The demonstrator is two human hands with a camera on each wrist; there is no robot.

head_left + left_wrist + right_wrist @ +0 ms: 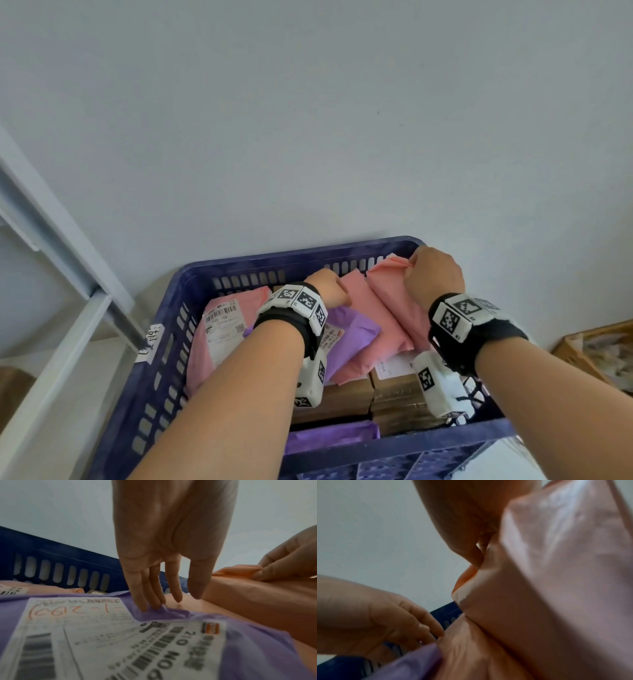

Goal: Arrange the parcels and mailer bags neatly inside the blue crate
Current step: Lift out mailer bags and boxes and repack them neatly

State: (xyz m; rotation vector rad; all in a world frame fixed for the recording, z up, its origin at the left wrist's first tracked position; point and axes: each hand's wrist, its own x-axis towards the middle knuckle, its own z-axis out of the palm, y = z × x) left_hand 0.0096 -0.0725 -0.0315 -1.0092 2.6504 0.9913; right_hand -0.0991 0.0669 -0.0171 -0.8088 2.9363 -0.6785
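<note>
The blue crate [274, 260] holds pink and purple mailer bags over brown cardboard parcels [394, 390]. My right hand [435, 274] pinches the far edge of the right pink mailer [394, 294] near the crate's far right corner; the pinch shows in the right wrist view [481, 555]. My left hand [171, 599] points its straight fingers [150, 604] down onto the far edge of a labelled purple mailer [248, 642], beside the middle pink mailer [363, 318]. Another labelled pink mailer [219, 329] lies at the left. A second purple mailer [329, 438] sits against the near wall.
A plain wall stands right behind the crate. A white shelf frame [58, 267] runs along the left side. An open brown cardboard box [596, 353] sits on the floor at the right. A white tag [150, 342] hangs on the crate's left rim.
</note>
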